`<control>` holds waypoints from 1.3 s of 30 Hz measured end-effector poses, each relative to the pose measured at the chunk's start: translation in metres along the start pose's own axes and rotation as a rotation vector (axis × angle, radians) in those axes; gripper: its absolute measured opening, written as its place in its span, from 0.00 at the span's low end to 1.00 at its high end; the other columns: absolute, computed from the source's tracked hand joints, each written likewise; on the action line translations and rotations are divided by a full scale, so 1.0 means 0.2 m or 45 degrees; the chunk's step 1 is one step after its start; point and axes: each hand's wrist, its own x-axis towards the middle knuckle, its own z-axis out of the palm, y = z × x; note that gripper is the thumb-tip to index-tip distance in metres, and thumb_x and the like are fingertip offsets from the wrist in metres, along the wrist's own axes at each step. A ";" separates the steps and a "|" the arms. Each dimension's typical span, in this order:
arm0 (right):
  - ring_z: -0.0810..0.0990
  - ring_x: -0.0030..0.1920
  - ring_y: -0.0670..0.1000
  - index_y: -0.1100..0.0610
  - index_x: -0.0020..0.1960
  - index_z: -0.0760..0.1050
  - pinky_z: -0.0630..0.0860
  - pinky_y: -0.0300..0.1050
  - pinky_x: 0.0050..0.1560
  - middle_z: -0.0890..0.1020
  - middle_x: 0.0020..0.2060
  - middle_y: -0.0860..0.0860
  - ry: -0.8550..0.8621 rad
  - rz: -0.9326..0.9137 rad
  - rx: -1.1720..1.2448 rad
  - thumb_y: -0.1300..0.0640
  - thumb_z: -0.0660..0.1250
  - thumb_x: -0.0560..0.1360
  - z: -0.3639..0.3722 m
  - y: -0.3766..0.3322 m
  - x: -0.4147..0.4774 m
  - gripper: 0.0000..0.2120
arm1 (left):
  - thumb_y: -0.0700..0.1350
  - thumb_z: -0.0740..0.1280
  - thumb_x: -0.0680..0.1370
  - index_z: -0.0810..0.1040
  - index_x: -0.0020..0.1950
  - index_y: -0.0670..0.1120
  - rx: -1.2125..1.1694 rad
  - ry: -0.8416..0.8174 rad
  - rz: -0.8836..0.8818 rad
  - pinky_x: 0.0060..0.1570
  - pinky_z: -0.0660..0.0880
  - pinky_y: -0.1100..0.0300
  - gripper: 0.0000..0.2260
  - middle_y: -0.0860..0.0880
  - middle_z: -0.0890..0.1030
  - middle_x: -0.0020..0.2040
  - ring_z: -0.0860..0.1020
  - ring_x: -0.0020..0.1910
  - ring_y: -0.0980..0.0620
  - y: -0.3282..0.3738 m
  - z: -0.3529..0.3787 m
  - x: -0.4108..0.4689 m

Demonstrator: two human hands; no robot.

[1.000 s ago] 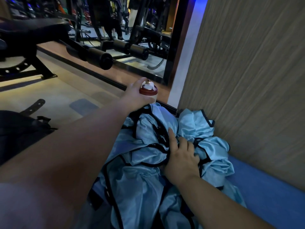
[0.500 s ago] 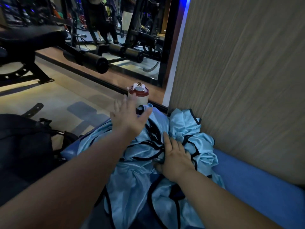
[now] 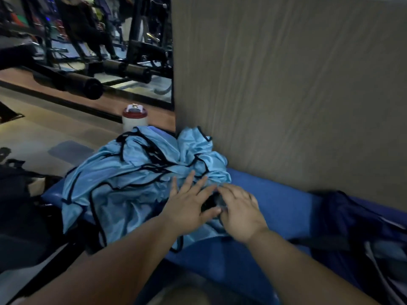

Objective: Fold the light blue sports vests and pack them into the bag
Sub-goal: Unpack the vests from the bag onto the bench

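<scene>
Vests (image 3: 132,172), light blue, black trim: one crumpled heap on blue bench (image 3: 275,194), far side against panelled wall (image 3: 286,84). Left hand (image 3: 189,205): flat, fingers spread, on the heap's near right edge. Right hand (image 3: 240,214): close beside the left, fingers bent over dark trim; actual pinch too blurred to tell. Bag (image 3: 356,221), navy: right, well apart from heap. Advice: free one vest by its trim, lift it clear of tangled straps, spread flat before folding.

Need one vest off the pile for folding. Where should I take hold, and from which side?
Pinch the black trim on top of the vests, coming from the near side over the bench. Trim runs along one vest's edge, so it should lift singly; the wall blocks the right, the bottle stands behind.
</scene>
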 end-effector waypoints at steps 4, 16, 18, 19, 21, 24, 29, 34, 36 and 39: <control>0.55 0.76 0.47 0.48 0.77 0.59 0.48 0.47 0.74 0.60 0.76 0.46 -0.001 0.196 -0.023 0.55 0.56 0.81 -0.08 0.24 -0.21 0.24 | 0.75 0.37 0.69 0.47 0.78 0.63 0.191 -0.244 0.185 0.67 0.27 0.37 0.39 0.57 0.43 0.80 0.33 0.76 0.52 0.16 0.09 -0.01; 0.60 0.73 0.53 0.52 0.74 0.65 0.60 0.50 0.70 0.66 0.72 0.50 0.195 0.489 -0.102 0.54 0.60 0.80 -0.38 0.73 -0.71 0.23 | 0.43 0.57 0.80 0.59 0.76 0.56 0.398 -0.133 -0.091 0.74 0.41 0.38 0.25 0.54 0.55 0.78 0.46 0.78 0.49 0.34 0.04 0.00; 0.63 0.72 0.55 0.53 0.73 0.67 0.61 0.52 0.68 0.68 0.70 0.51 0.288 0.529 -0.116 0.55 0.62 0.78 -0.44 0.79 -0.78 0.23 | 0.46 0.62 0.76 0.65 0.72 0.52 0.233 0.022 -0.062 0.74 0.43 0.39 0.24 0.52 0.63 0.74 0.53 0.77 0.48 0.48 0.05 0.01; 0.65 0.71 0.56 0.53 0.72 0.68 0.62 0.53 0.67 0.70 0.69 0.52 0.343 0.562 -0.136 0.56 0.63 0.77 -0.46 0.83 -0.82 0.23 | 0.48 0.63 0.74 0.69 0.69 0.49 0.167 0.086 -0.021 0.73 0.45 0.38 0.23 0.51 0.68 0.71 0.57 0.75 0.48 0.58 0.05 0.01; 0.67 0.69 0.58 0.54 0.71 0.70 0.63 0.54 0.66 0.72 0.68 0.54 0.420 0.660 -0.203 0.55 0.64 0.77 -0.52 0.93 -0.89 0.22 | 0.52 0.63 0.67 0.74 0.63 0.45 0.059 0.197 0.090 0.71 0.50 0.34 0.25 0.47 0.75 0.65 0.65 0.72 0.45 0.78 0.07 0.03; 0.64 0.71 0.58 0.53 0.71 0.66 0.60 0.56 0.68 0.70 0.69 0.54 0.379 0.877 -0.321 0.53 0.60 0.78 -0.61 1.09 -1.00 0.22 | 0.60 0.55 0.72 0.68 0.68 0.48 -0.100 0.152 0.243 0.73 0.45 0.38 0.28 0.49 0.70 0.71 0.57 0.77 0.46 1.14 0.09 0.03; 0.54 0.76 0.59 0.50 0.74 0.59 0.50 0.65 0.74 0.61 0.76 0.54 0.214 1.221 -0.525 0.46 0.56 0.79 -0.69 1.33 -1.21 0.25 | 0.63 0.50 0.81 0.50 0.79 0.57 -0.215 -0.188 0.589 0.73 0.34 0.40 0.28 0.58 0.49 0.79 0.39 0.78 0.54 1.61 0.11 0.01; 0.44 0.78 0.63 0.44 0.79 0.45 0.45 0.73 0.71 0.48 0.80 0.52 0.033 1.529 -0.555 0.37 0.55 0.79 -0.77 1.51 -1.37 0.34 | 0.64 0.46 0.81 0.46 0.79 0.59 -0.156 -0.375 0.680 0.71 0.30 0.40 0.27 0.58 0.46 0.80 0.36 0.77 0.55 1.77 0.19 0.02; 0.47 0.78 0.64 0.42 0.79 0.44 0.50 0.72 0.72 0.45 0.80 0.51 0.005 1.637 -0.459 0.37 0.59 0.78 -0.78 1.56 -1.43 0.36 | 0.65 0.45 0.81 0.47 0.79 0.59 -0.128 -0.414 0.673 0.71 0.30 0.39 0.27 0.57 0.48 0.80 0.37 0.77 0.56 1.77 0.22 0.03; 0.59 0.74 0.64 0.44 0.79 0.45 0.65 0.64 0.66 0.53 0.78 0.53 0.051 1.730 -0.202 0.43 0.65 0.76 -0.77 1.62 -1.51 0.39 | 0.65 0.44 0.81 0.48 0.79 0.59 -0.114 -0.460 0.659 0.71 0.30 0.39 0.27 0.58 0.48 0.80 0.36 0.77 0.57 1.75 0.25 0.03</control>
